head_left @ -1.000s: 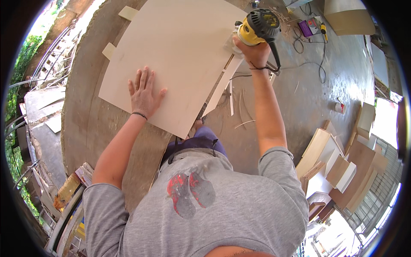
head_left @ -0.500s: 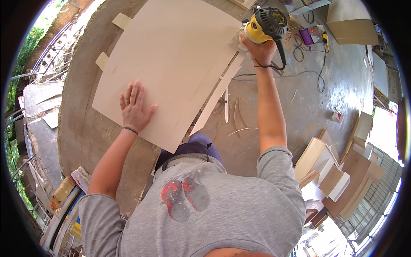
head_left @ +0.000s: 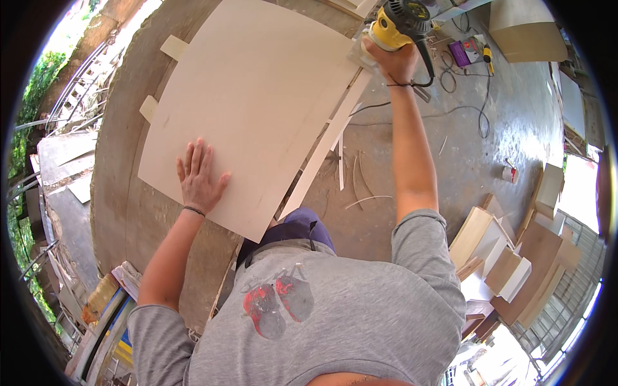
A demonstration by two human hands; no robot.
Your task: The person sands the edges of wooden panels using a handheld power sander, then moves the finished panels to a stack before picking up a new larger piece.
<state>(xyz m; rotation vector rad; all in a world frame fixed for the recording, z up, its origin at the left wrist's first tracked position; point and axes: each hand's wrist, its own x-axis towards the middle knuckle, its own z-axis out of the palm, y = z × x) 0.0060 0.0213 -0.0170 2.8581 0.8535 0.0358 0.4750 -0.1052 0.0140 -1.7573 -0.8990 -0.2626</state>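
A large pale board (head_left: 257,96) lies flat in front of me. My left hand (head_left: 201,179) rests palm down near its close left part, fingers spread and nothing held. At the far right edge of the board, my right hand (head_left: 394,63) is wrapped around a yellow and black router (head_left: 390,31) with a clear base. That base sits at the board's edge, and the bit is hidden. Alongside the right edge runs a long pale strip (head_left: 322,154), with a narrow dark gap between it and the board.
Pale wood pieces (head_left: 174,47) stick out under the board's left side. A cord (head_left: 444,116) trails over the floor at right, near a purple box (head_left: 465,53) and a small can (head_left: 510,174). Cabinet parts (head_left: 479,238) stand at lower right; thin offcuts (head_left: 360,180) lie beside the strip.
My right hand has pushed the router slightly farther away along the board's right edge. My left hand stays flat on the board. The whole view has shifted a little.
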